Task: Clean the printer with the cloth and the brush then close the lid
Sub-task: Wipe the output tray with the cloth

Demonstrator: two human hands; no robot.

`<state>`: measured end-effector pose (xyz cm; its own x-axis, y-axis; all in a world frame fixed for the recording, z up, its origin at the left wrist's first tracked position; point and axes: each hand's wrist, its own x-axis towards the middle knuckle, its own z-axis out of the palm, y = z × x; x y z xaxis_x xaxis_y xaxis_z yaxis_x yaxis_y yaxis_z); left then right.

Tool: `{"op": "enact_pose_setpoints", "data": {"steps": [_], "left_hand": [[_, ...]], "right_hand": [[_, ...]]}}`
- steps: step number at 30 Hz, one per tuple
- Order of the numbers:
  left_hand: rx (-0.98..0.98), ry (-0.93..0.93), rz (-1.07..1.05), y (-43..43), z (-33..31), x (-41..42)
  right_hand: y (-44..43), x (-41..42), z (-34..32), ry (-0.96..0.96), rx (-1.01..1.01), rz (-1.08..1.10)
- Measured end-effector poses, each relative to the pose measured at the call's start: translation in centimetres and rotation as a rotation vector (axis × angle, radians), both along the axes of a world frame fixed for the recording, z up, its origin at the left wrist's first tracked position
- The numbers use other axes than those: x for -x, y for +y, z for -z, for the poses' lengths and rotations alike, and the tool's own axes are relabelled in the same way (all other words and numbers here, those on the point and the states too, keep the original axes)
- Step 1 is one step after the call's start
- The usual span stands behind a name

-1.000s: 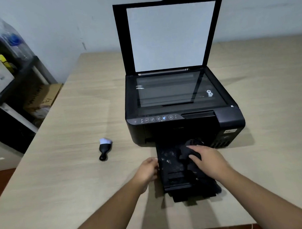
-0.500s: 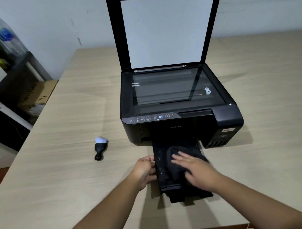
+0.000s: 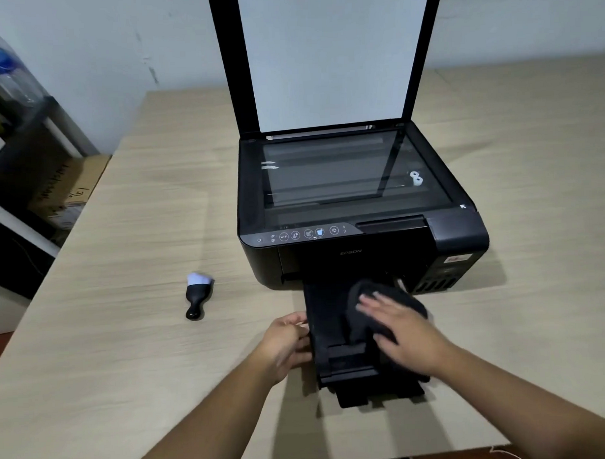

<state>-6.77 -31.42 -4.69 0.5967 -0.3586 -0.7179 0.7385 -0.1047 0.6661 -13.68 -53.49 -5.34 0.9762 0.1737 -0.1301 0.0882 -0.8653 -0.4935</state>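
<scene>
pressing the black cloth point(image 3: 368, 287) on the output tray point(image 3: 326, 317) of the printer point(image 3: 363, 254), the right hand point(image 3: 404, 332) has straight fingers; the left hand point(image 3: 284, 343) grips the tray's left edge (lid point(image 3: 329, 56) upright). the brush point(image 3: 197, 294) lies left on the table point(image 3: 127, 372).

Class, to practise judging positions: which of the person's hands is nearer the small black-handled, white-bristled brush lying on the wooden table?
Left. The left hand holds the edge of the black output tray, just right of the brush; the right hand presses the black cloth farther right.
</scene>
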Motion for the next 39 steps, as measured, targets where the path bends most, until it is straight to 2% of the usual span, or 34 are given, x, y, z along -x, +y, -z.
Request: {"op": "enact_pose_setpoints", "data": {"steps": [2, 4, 6, 9, 11, 14, 17, 21, 24, 26, 31, 34, 36, 39], "left_hand": [[0.002, 0.0, -0.006, -0.1, -0.1, 0.1], [0.001, -0.01, -0.012, -0.1, -0.3, 0.2], [-0.017, -0.024, -0.002, -0.1, -0.3, 0.0], [-0.041, -0.038, 0.01, 0.0, -0.3, -0.2], [-0.015, -0.019, 0.017, 0.1, -0.2, 0.0], [-0.004, -0.012, 0.03, 0.1, -0.2, 0.1], [-0.03, -0.031, 0.039, 0.1, -0.3, 0.1], [-0.064, -0.046, 0.038, 0.1, -0.4, -0.1], [-0.069, -0.045, 0.056, 0.0, -0.7, 0.0], [-0.065, -0.037, 0.054, -0.1, -0.9, 0.1], [-0.063, -0.024, 0.056, 0.1, -1.0, -0.2], [-0.061, -0.016, 0.036, 0.2, -1.1, -0.4], [-0.052, -0.013, 0.041, 0.2, -1.2, -0.5], [-0.046, -0.012, 0.07, 0.3, -1.3, -0.8]], "right_hand": [[-0.8, -2.0, -0.1, 0.001, 0.113, 0.153], [1.3, -4.9, -0.1, 0.043, 0.124, 0.197], [4.3, -6.4, 0.1, 0.047, 0.075, 0.091], [6.0, -3.9, -0.1, 0.063, -0.044, -0.124], [4.3, -1.3, -0.3, 0.038, -0.111, -0.132], [0.5, -0.5, -0.2, -0.021, -0.043, 0.08], [1.1, -4.3, -0.2, 0.02, 0.073, 0.211], [5.8, -6.7, -0.4, 0.058, 0.013, 0.033], [5.5, -3.0, -0.3, 0.053, -0.088, -0.094], [3.7, -0.9, -0.4, 0.032, -0.1, -0.07], [1.7, -2.9, -0.7, -0.045, -0.018, 0.18], [3.0, -3.2, -1.3, 0.016, 0.014, 0.053], [3.0, -2.2, -1.9, 0.033, 0.146, -0.073], [0.8, -2.0, -2.0, -0.23, 0.455, -0.107]]}}
